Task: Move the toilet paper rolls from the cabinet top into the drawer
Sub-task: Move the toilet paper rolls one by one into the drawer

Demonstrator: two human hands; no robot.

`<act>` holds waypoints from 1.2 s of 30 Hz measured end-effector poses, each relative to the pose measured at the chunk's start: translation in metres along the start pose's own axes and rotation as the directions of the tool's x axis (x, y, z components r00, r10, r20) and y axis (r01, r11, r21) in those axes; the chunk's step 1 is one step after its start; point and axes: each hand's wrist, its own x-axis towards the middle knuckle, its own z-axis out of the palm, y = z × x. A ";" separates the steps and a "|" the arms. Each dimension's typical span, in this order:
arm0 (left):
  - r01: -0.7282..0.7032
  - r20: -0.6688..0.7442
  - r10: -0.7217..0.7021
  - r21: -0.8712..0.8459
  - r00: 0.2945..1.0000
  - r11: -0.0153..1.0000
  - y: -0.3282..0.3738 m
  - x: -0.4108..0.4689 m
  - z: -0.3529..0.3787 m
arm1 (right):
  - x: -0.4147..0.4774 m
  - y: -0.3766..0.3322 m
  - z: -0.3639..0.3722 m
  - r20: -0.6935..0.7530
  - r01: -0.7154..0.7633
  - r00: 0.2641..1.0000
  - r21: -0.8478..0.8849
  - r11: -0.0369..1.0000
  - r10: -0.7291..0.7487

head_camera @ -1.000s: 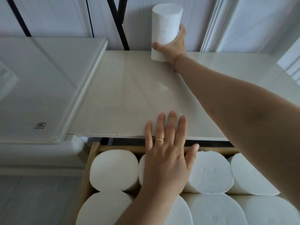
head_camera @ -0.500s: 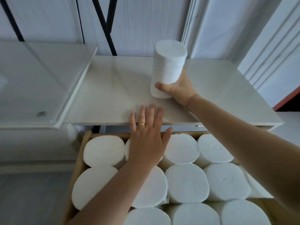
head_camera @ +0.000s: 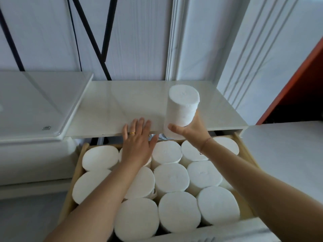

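I see the right hand (head_camera: 192,130) gripping the toilet paper roll (head_camera: 182,105) low on its side, thumb in front and fingers curled behind, so the roll stands upright and can go down into the drawer (head_camera: 77,172) on its end, like the packed rolls (head_camera: 170,179) already there. The held roll is at the near edge of the cabinet top (head_camera: 122,105), with its bottom over the edge, above the far row of the drawer. The left hand (head_camera: 138,145) lies flat with straight fingers on the near edge of the top and holds nothing; I think it steadies the body while the other arm reaches.

One second ago the roll stood at the far side of the top, against the wall. Half a second ago it was in the middle. Now it has come to the near edge. The left hand has stayed in its place. The drawer looks almost full, so I judge the free place must be chosen with care.
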 end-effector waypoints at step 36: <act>0.330 0.338 -0.264 -0.941 0.903 -0.076 0.220 -0.045 -0.077 | -0.099 -0.021 -0.123 0.043 -0.275 0.959 0.375 0.885 0.280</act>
